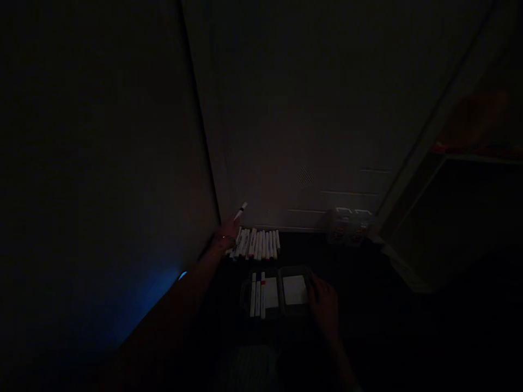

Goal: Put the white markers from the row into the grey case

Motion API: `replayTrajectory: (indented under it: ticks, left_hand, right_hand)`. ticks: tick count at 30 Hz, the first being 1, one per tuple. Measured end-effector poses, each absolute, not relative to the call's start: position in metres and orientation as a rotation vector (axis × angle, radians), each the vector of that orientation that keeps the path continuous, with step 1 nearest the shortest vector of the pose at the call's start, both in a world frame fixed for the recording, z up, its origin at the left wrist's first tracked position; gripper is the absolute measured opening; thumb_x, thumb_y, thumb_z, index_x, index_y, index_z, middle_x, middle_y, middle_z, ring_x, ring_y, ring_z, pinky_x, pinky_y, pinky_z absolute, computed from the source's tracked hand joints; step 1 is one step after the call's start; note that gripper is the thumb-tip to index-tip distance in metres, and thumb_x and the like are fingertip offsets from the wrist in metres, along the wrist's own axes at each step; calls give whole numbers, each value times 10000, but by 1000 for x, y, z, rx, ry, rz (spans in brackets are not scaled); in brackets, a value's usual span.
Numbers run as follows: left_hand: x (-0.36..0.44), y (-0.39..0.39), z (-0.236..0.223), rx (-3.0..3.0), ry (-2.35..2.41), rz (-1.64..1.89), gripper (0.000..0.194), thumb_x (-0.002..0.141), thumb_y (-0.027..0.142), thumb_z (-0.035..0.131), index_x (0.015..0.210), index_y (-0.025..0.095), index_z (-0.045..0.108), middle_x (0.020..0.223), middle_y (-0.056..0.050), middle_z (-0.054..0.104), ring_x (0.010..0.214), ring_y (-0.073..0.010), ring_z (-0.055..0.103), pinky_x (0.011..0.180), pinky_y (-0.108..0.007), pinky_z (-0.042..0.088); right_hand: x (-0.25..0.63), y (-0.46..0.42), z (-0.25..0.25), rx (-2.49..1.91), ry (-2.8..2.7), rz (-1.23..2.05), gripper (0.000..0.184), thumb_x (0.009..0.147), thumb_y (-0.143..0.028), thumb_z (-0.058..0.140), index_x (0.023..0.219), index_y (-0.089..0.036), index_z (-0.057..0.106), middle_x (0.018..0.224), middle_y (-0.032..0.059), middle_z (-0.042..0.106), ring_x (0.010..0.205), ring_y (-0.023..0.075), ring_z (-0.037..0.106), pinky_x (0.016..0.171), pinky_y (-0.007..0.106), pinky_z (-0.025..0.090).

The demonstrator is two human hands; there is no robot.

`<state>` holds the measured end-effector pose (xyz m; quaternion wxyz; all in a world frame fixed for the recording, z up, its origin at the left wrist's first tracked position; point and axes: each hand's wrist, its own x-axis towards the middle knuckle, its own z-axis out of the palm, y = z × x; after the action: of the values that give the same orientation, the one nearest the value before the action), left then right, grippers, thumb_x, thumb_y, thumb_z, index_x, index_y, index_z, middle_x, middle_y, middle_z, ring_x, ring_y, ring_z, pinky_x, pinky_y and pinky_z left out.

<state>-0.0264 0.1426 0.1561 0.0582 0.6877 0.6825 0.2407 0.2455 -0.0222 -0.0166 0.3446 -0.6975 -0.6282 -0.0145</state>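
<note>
Dim patch (247, 366) nearest, too dark to name. Past it, open case (280, 294), three pens (257, 298) along left edge. Right hand (324, 300) at right edge; can't tell if fingers grip. Left hand (230, 228), fingers clamped on pen (241, 210), near left end of pen row (260, 245). Best: keep case still.

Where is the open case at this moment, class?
In the head view, the open case lies low, near the middle, just below the row of markers, with the right hand at its right edge.
</note>
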Motion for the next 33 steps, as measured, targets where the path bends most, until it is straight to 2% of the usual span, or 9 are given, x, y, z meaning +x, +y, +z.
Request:
replayTrajectory:
  ticks: [4,7,10,14,20,24,26,29,33]
  left_hand:
    - [20,92,130,2032,1924,943,466,919,324,122,999,137,540,880,-56,636,779,-127,593,661,-232,463]
    - [42,27,79,1854,1511,1263,455,891,432,200,900,173,574,821,-32,637,770,-140,598,676,-246,477]
    - [46,-25,25,1706,1464,1312,419,863,465,268,951,209,588,907,-48,645,849,-182,609,722,-307,496]
    - [46,-52,-10,1775,1498,1187,412,877,412,253,1093,225,549,1068,-74,620,1009,-210,573,837,-359,480]
    - [40,-59,-5,2124,1395,1192,447,880,348,282,1309,242,346,1197,-65,552,1082,-202,528,872,-361,456]
    - [15,-60,3,2276,1418,1063,327,849,385,373,1099,257,541,1033,-46,624,947,-196,578,817,-345,452]
    - [5,-56,9,2330,1545,1087,325,818,415,426,1065,246,553,1026,-53,617,959,-223,556,825,-384,424]
    - [0,-46,18,2404,1663,1143,498,752,462,515,1186,220,474,1178,-84,544,1065,-260,485,875,-421,367]
    - [1,-30,17,2608,1475,1058,704,659,543,593,1260,224,412,1304,-93,447,1182,-274,378,972,-428,260]
  right_hand:
    - [246,-21,-18,-1760,-1598,-73,394,856,-304,332,1175,-189,532,1175,90,537,1081,213,462,930,376,305]
    - [247,-24,-11,-1692,-1514,-120,374,860,-319,339,1128,-184,562,1151,100,543,1078,215,452,924,380,304]
    - [239,-34,5,-1583,-1488,-89,353,873,-335,333,1081,-196,581,1109,86,565,1059,205,463,930,381,298]
    - [201,-46,28,-1424,-1469,244,380,904,-363,290,1175,-209,506,1103,68,574,1023,169,504,886,312,360]
    - [149,-35,45,-1129,-1471,803,411,884,-463,324,969,-164,593,887,43,646,816,165,586,727,247,439]
    - [161,-22,46,-1132,-1278,885,485,853,-542,306,871,-155,598,821,55,651,779,176,597,693,252,454]
    - [171,-18,46,-1147,-1211,873,517,864,-547,241,879,-165,590,797,61,654,744,171,604,676,255,457]
    - [178,-13,45,-1156,-1204,779,518,870,-535,223,854,-171,592,805,66,656,744,162,599,693,254,448]
    - [175,-5,41,-1219,-1267,714,487,846,-546,288,784,-181,604,752,44,648,709,152,584,670,245,437]
